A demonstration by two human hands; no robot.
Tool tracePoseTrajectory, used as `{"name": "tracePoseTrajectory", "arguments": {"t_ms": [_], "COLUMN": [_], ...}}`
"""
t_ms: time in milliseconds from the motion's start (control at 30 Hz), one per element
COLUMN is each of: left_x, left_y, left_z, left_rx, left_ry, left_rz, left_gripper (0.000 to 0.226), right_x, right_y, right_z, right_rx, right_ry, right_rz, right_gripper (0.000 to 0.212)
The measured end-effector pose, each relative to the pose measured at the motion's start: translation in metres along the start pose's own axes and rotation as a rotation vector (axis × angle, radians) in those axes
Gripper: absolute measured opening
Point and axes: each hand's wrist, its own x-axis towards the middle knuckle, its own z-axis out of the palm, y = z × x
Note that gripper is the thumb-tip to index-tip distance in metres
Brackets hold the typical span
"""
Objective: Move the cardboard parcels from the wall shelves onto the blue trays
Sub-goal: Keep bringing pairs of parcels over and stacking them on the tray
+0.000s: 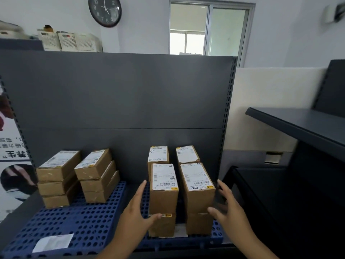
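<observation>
Lower centre: left hand (137, 212) and right hand (228, 208) flank two front parcel stacks (182, 195) on the right blue tray (217, 238), fingers spread wide, gripping nothing. Left thumb touches the lower left box. Lower left: two more stacks (78, 176) on the left tray (74, 227).

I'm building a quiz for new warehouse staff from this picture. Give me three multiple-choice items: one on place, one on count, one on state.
1. Where is the clock?
A. on the wall, upper left
B. on the tray
C. on the right shelf

2. How many parcels are in the far-left stack?
A. one
B. three
C. six

3. How are the hands?
A. both fists
B. both open
C. one hidden

Answers: 1 A, it hangs beside the window. 2 B, three boxes lie stacked. 3 B, left hand and right hand show spread fingers flanking the parcels.
</observation>
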Motion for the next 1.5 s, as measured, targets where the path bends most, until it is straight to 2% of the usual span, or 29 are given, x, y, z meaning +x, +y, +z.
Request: {"name": "tracePoseTrajectory", "arguments": {"t_ms": [100,267,400,867,1167,1300,1433,1500], "left_x": [-0.002,0.0,0.006,0.022,0.023,0.028,0.055,0.075], "left_y": [-0.009,-0.017,-0.015,-0.016,-0.047,-0.067,-0.073,-0.07], "left_z": [0.008,0.021,0.028,0.043,0.026,0.006,-0.002,0.001], "left_rx": [-0.081,-0.182,-0.192,-0.207,-0.258,-0.394,-0.551,-0.541], "left_ry": [-0.056,-0.122,-0.109,-0.046,-0.155,-0.17,-0.072,-0.091], "left_rz": [-0.089,-0.157,-0.154,-0.17,-0.185,-0.193,-0.238,-0.215], "left_gripper": [0.112,0.109,0.102,0.097,0.116,0.096,0.073,0.071], "right_x": [0.002,0.009,0.012,0.026,0.03,0.047,0.077,0.094], "right_y": [0.016,0.03,0.034,0.032,0.054,0.067,0.061,0.053], "right_z": [0.0,0.012,0.02,0.04,0.01,-0.01,-0.009,-0.003], "right_rx": [0.056,0.077,0.053,0.114,0.125,0.14,0.16,0.152], "right_ry": [-0.084,-0.17,-0.15,-0.13,-0.232,-0.16,-0.144,-0.153], "right_rz": [0.083,0.114,0.132,0.168,0.198,0.218,0.226,0.209], "right_gripper": [0.091,0.09,0.088,0.082,0.089,0.081,0.068,0.065]}}
